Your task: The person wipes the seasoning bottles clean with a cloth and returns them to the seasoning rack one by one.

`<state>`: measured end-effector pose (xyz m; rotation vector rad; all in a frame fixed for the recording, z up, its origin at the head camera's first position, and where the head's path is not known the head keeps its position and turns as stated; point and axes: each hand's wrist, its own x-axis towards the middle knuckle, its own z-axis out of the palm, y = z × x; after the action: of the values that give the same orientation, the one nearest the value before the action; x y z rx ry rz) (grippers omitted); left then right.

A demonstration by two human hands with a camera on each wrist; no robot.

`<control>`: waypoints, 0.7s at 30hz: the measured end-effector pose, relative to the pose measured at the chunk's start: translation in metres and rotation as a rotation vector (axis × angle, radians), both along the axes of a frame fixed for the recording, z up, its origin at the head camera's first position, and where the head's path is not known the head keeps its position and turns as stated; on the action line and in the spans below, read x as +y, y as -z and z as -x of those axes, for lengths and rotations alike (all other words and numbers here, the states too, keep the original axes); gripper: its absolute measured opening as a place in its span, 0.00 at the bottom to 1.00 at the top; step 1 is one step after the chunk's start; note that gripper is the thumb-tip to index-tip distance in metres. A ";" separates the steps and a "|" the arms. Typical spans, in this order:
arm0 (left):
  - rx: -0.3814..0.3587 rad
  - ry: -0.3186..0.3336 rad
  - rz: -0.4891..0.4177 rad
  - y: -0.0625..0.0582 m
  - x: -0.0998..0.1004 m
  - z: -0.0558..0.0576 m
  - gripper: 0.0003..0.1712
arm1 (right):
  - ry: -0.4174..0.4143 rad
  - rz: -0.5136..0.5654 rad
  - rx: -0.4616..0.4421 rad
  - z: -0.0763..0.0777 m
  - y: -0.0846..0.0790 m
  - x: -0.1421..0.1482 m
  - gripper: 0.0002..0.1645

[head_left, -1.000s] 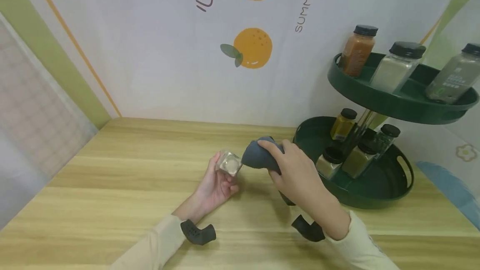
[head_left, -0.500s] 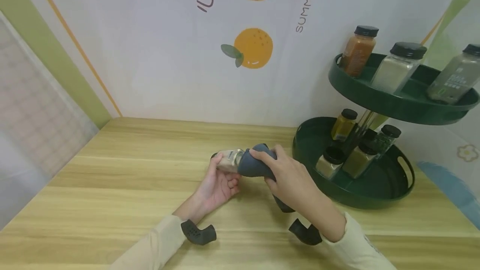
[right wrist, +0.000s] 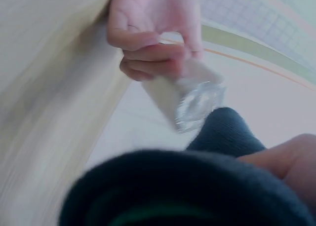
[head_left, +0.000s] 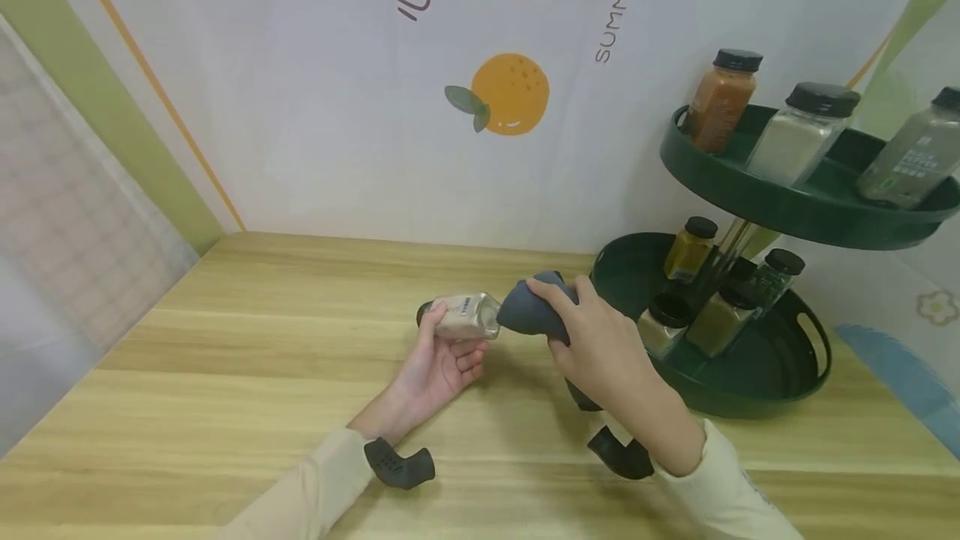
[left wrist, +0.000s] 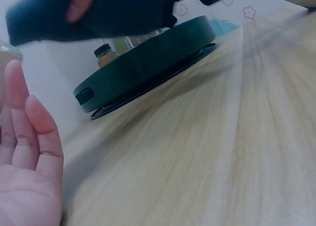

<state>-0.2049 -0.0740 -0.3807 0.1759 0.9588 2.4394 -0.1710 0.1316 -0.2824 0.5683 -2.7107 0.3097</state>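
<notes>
My left hand (head_left: 438,369) holds a clear glass spice jar (head_left: 465,317) of pale contents. The jar lies sideways above the table, its dark cap to the left and its base to the right. Thumb and fingers go round it. My right hand (head_left: 611,348) grips a dark blue-grey cloth (head_left: 534,308), whose tip is at the jar's base; contact is hard to tell. In the right wrist view the cloth (right wrist: 227,130) lies beside the jar's glass base (right wrist: 197,105). In the left wrist view the cloth (left wrist: 123,14) hangs over the table, and only the jar's edge shows.
On the right stands a green two-tier round rack. Its upper tray (head_left: 810,211) bears an orange-filled jar (head_left: 722,102) and two other jars; several smaller jars stand on the lower tray (head_left: 772,394). A printed cloth (head_left: 337,123) hangs behind the wooden table (head_left: 262,407).
The jar has turned from base toward the camera to lying sideways. The cloth moved left against its base, then back slightly right and up. Both hands keep their hold.
</notes>
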 end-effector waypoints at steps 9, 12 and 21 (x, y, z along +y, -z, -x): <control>0.057 0.013 0.095 -0.003 0.001 -0.002 0.20 | -0.084 0.031 0.021 -0.001 0.001 -0.002 0.42; 0.085 0.013 0.072 -0.002 0.000 -0.002 0.19 | -0.085 -0.002 0.023 -0.001 0.003 -0.001 0.41; 0.125 0.073 -0.067 -0.001 -0.003 -0.002 0.28 | -0.124 0.023 -0.016 -0.002 0.002 -0.003 0.40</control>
<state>-0.2024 -0.0774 -0.3802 0.3837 0.9066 2.4184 -0.1693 0.1290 -0.2840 0.7320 -2.6885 0.3784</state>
